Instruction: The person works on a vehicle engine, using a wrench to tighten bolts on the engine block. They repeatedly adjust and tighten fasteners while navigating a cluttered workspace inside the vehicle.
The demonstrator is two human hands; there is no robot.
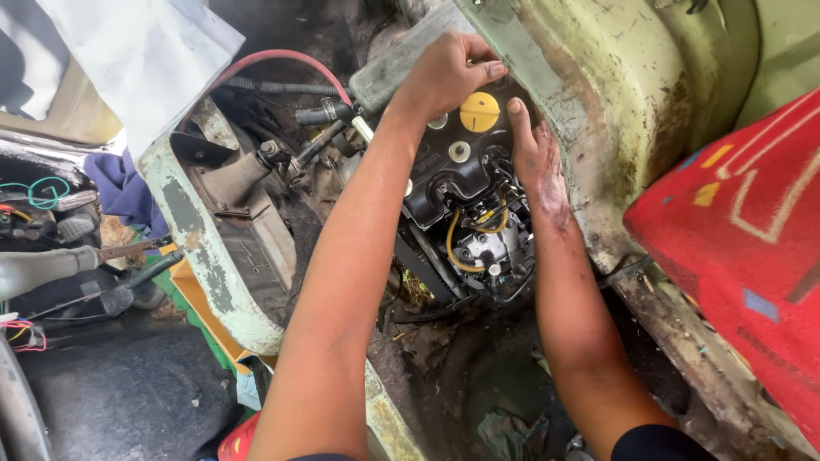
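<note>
A black engine with a round yellow cap and yellow wires sits in an open bay of a worn green vehicle body. My left hand curls over the engine's far top edge, just left of the yellow cap, fingers bent down onto it. My right hand lies flat along the engine's right side, thumb tip touching beside the yellow cap, fingers hidden behind the engine. Both forearms reach in from the bottom of the view.
A rusty green panel curves over the engine's right. A red patterned seat cover lies at right. A red hose and a black hose run at top left. Pedals and loose wires are at far left.
</note>
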